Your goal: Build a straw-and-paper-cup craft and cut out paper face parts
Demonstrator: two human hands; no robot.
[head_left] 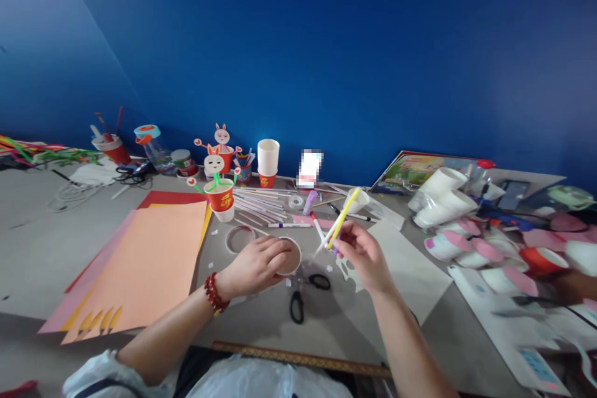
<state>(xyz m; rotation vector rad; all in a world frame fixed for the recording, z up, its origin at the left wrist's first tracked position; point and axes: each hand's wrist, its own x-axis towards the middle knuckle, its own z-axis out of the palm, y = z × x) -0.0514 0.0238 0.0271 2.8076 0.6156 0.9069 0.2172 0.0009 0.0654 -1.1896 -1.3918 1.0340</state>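
My left hand [261,264], with a red bead bracelet on the wrist, is closed around a paper cup [291,256] whose round opening faces up toward me. My right hand [361,255] pinches thin yellow and white sticks [344,216] that point up and away; a bit of purple shows at the fingertips. Whether these are straws or pipe cleaners I cannot tell. Between the hands and nearer to me lie scissors with black handles [297,306]. A white paper sheet [405,280] with cut-outs at its edge lies under my right hand.
Coloured paper sheets [158,261] lie at the left. Two rabbit figures on red cups [221,197] stand behind, beside stacked white cups [268,154]. A tape roll [239,239], pens and several thin sticks [261,201] cover the middle. Bagged white cups [443,196] and a white power strip [494,323] crowd the right.
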